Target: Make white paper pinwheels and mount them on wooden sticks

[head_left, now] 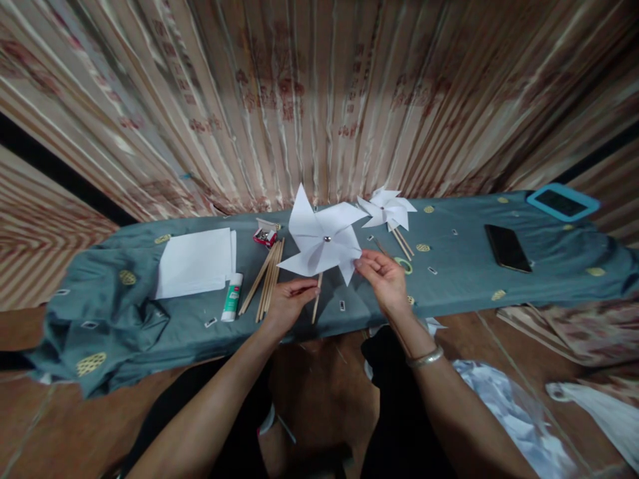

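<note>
A white paper pinwheel (319,229) with a silver pin at its centre is held up over the table. Its thin wooden stick (316,306) is pinched between the thumb and fingers of my left hand (287,303). My right hand (384,276), with a bracelet at the wrist, has its thumb and fingers closed on the edge of one blade at the right. Behind it lie more white pinwheels (387,209) on sticks. Left of my left hand are several loose wooden sticks (269,279), a glue stick (231,299) and a small open red box of pins (264,233).
A stack of white paper (194,263) lies at the left on the green cloth-covered table (459,266). Scissors (403,265) with green handles lie beyond my right hand. A black phone (508,248) and a blue-framed tablet (563,202) are at the right. Paper scraps fill a plastic bag (514,419) below.
</note>
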Available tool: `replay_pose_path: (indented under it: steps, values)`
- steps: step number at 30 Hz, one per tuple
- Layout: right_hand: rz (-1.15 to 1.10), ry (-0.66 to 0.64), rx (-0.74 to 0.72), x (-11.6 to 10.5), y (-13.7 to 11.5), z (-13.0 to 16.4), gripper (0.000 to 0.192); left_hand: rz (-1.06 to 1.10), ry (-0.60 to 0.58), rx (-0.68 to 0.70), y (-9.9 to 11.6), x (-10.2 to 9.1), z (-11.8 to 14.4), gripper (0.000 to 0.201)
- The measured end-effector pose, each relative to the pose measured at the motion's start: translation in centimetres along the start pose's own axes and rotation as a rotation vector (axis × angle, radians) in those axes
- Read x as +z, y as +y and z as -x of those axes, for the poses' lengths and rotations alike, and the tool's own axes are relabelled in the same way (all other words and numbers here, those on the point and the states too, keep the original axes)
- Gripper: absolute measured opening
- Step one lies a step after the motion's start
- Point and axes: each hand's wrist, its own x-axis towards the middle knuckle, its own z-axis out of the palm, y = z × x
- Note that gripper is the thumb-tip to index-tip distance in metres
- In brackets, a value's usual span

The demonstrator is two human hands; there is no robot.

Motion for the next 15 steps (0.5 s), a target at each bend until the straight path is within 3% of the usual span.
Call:
replay_pose_path:
  steps: [15]
  values:
    - [-0.112,-0.151,0.21,2.1,-0.6,2.0,0.039,-0.003,-0.017,0.062,-0.2,-0.2,-0.2,0.022]
